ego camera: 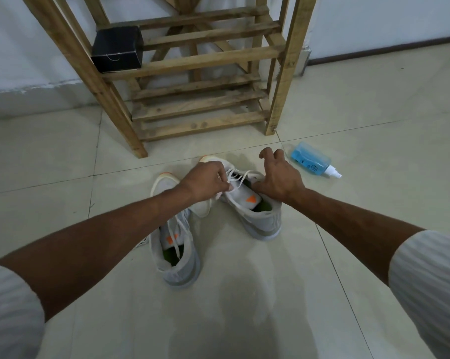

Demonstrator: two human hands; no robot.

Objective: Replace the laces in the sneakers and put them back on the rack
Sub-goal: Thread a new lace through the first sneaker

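Pinching a white lace (238,177) with the left hand (205,181) over the farther sneaker (262,218); holding the right hand (281,177) just beside, fingers loosely curled, empty. Nearer on the floor (270,294), just beside it, the second sneaker (182,257). Beyond, the wooden rack (193,63) bearing a black box (116,49); rightward, a blue spray bottle (312,161) lying flat.

A home: tiled floor (244,307), wooden shoe rack (198,60), white wall (24,47).
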